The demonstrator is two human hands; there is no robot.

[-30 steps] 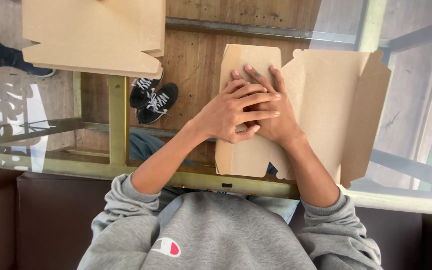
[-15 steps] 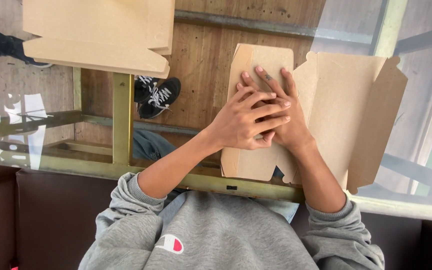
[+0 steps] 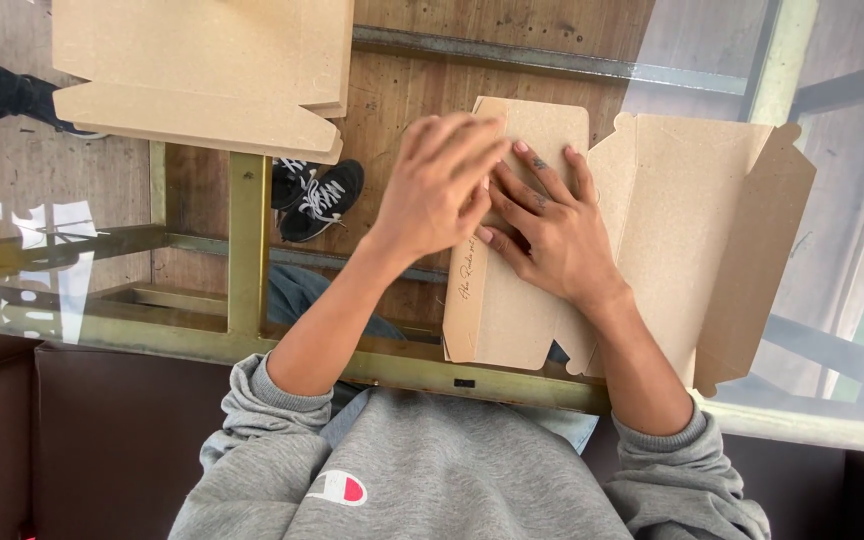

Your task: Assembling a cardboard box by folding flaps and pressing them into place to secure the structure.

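A flat brown cardboard box blank [image 3: 682, 220] lies on a glass table top, with its left panel [image 3: 507, 320] folded over. My right hand [image 3: 552, 240] rests flat on that folded panel, fingers spread and pointing up-left. My left hand [image 3: 437, 185] hovers just left of it and slightly above, blurred, with the fingers loosely apart and holding nothing. Its fingertips are close to my right hand's fingers, over the panel's upper edge.
A stack of similar flat cardboard blanks [image 3: 202, 70] lies at the top left. Through the glass I see a yellowish metal table frame [image 3: 248, 250], black-and-white shoes [image 3: 317, 200] and a wooden floor. A dark brown seat [image 3: 102, 440] runs along the bottom.
My left hand has lifted off the back of my right hand and moved slightly left. My right hand stays pressed on the folded panel.
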